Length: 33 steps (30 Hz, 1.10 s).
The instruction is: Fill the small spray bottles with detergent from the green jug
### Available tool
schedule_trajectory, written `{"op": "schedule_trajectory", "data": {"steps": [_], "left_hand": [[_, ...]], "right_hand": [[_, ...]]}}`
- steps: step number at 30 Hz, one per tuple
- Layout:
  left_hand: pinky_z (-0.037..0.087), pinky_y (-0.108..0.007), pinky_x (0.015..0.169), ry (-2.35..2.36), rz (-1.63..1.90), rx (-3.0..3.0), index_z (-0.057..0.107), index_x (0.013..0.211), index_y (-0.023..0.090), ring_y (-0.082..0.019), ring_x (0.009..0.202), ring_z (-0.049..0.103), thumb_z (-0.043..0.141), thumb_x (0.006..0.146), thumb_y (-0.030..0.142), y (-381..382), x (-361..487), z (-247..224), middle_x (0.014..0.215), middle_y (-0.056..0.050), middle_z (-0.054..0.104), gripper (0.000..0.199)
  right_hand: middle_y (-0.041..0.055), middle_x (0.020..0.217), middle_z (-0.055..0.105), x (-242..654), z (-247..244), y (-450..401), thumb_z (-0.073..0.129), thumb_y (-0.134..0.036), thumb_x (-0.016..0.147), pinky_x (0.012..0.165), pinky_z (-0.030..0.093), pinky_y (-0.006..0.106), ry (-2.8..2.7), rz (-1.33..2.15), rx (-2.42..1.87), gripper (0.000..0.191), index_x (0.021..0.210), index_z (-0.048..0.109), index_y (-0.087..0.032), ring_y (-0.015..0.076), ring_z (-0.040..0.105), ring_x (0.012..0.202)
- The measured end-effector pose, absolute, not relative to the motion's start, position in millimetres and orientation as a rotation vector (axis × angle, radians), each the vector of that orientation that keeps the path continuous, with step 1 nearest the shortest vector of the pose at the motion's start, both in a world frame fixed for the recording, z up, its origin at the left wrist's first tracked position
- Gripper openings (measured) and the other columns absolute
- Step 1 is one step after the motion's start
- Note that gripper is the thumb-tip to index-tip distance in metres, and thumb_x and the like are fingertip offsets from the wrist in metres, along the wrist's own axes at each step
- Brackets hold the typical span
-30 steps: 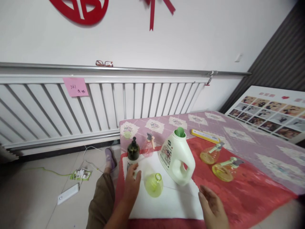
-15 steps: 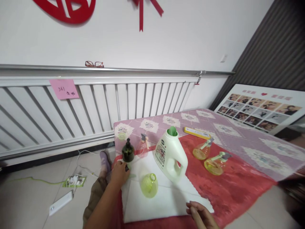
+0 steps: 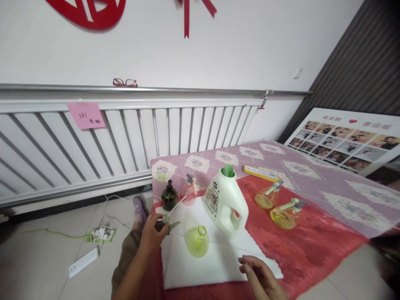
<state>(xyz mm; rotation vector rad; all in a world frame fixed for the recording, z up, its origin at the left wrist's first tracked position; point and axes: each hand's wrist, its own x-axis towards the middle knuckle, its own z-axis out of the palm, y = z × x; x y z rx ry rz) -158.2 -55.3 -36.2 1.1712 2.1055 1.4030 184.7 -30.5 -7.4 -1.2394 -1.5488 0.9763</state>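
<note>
A dark grey spray head with a pale green trigger and collar [image 3: 166, 218] was held in the left hand [image 3: 155, 230], its fingers and thumb pinching the dark body. The thin pale tube of the spray head was pointed up and away, toward a transparent pink spray bottle [image 3: 188, 196], while the trigger was directed to the right. The spray head was held over the left edge of a white rectangular sheet [image 3: 218, 266], just in front of a dark green, rounded pump bottle [image 3: 169, 199].

The right hand [image 3: 258, 273] was held over the near right part of the white sheet, with nothing gripped; its fingers were loosely curled and the thumb was brought near the index finger. Whether those two tips touched could not be told.

A translucent yellow-green, round-bellied bottle [image 3: 197, 243] was placed upright on the white sheet between the hands, its neck uncovered. Behind it and to the right, a large pale green plastic jug with a handle [image 3: 223, 206] was stood upright. Farther right, two transparent yellow spray bottles [image 3: 266, 200] [image 3: 283, 218] were set side by side on a shiny red cloth [image 3: 300, 254], with yellow liquid seen inside.
</note>
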Motion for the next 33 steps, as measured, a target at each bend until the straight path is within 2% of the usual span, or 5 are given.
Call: {"op": "schedule_trajectory", "data": {"steps": [13, 19, 24, 29, 33], "left_hand": [[0.049, -0.019, 0.056, 0.855, 1.561, 0.307, 0.061, 0.091, 0.016, -0.007, 0.059, 0.058, 0.08, 0.068, 0.035, -87.1, -72.5, 42.6, 0.074, 0.002, 0.062, 0.036], [0.043, -0.018, 0.055, 0.777, 1.461, 0.275, 0.055, 0.112, 0.02, -0.007, 0.057, 0.057, 0.08, 0.068, 0.036, -95.6, -49.8, 47.6, 0.069, 0.002, 0.063, 0.053], [0.039, -0.02, 0.053, 0.878, 1.305, 0.507, 0.046, 0.126, 0.018, -0.009, 0.055, 0.055, 0.079, 0.066, 0.048, -96.6, -46.3, 44.8, 0.066, 0.002, 0.063, 0.075], [0.04, -0.022, 0.054, 1.045, 1.204, 0.721, 0.04, 0.131, 0.016, -0.011, 0.056, 0.055, 0.072, 0.069, 0.052, -97.0, -43.5, 29.4, 0.065, 0.002, 0.062, 0.079], [0.039, -0.022, 0.053, 1.189, 1.147, 0.803, 0.039, 0.133, 0.017, -0.01, 0.056, 0.053, 0.069, 0.072, 0.038, -98.5, -36.0, 20.7, 0.068, 0.003, 0.06, 0.071]], "right_hand": [[-0.0014, 0.076, 0.064, 111.9, 56.6, -43.0, 0.053, -0.018, 0.09, 0.063, 0.054, 0.02, -1.965, 0.496, -0.807, 0.01, 0.093, 0.059, -0.025, 0.013, 0.065, 0.069], [0.0082, 0.102, 0.068, 120.3, 57.5, -33.0, 0.053, -0.01, 0.087, 0.083, 0.054, 0.033, -2.161, 0.089, -0.627, 0.024, 0.108, 0.06, -0.021, 0.0209, 0.062, 0.098], [0.0086, 0.126, 0.065, 127.9, 62.1, -29.1, 0.054, -0.003, 0.082, 0.101, 0.037, 0.052, -2.399, -0.19, -0.522, 0.047, 0.125, 0.056, -0.022, 0.0298, 0.046, 0.127], [-0.0018, 0.116, 0.072, 130.1, 67.1, -28.0, 0.061, -0.016, 0.088, 0.11, 0.005, 0.058, -2.631, -0.313, -0.437, 0.037, 0.121, 0.058, -0.033, 0.0268, 0.054, 0.118], [-0.0028, 0.099, 0.076, 127.5, 63.9, -31.4, 0.055, -0.025, 0.094, 0.109, 0.017, 0.051, -2.59, -0.207, -0.466, 0.02, 0.111, 0.062, -0.031, 0.0204, 0.064, 0.099]]}}
